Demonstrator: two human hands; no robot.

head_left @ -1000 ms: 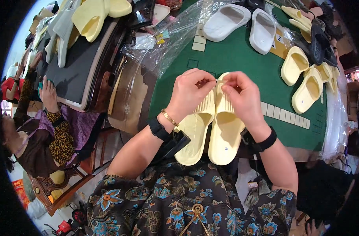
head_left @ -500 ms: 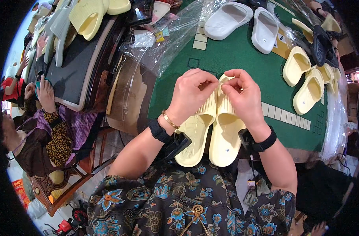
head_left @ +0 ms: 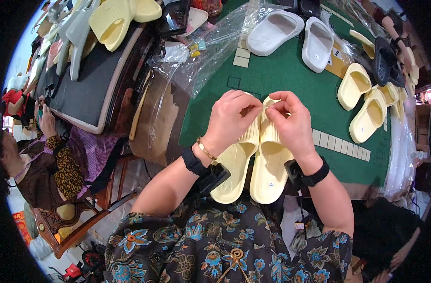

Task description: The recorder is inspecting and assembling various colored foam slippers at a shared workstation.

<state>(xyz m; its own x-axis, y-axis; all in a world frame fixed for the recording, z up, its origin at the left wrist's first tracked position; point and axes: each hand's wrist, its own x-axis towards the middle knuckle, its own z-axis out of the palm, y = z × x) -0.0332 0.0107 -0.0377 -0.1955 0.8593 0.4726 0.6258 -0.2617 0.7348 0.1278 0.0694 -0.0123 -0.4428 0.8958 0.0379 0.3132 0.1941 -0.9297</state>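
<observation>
Head view: left hand and right hand pinch (on what, unclear) over yellow slippers, paired apparently so both lie within reach.

At the near edge of the tabletop, two near slides sit side by side. Beyond them lie far slides, with plastic film to the left and right-hand slides opposite. Leftward, a second tabletop bears heaped slides.

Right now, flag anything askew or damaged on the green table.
A clear plastic sheet lies crumpled over the green table's left edge, untidy near the white slippers. The yellow pair at the fingers shows no visible damage.
</observation>
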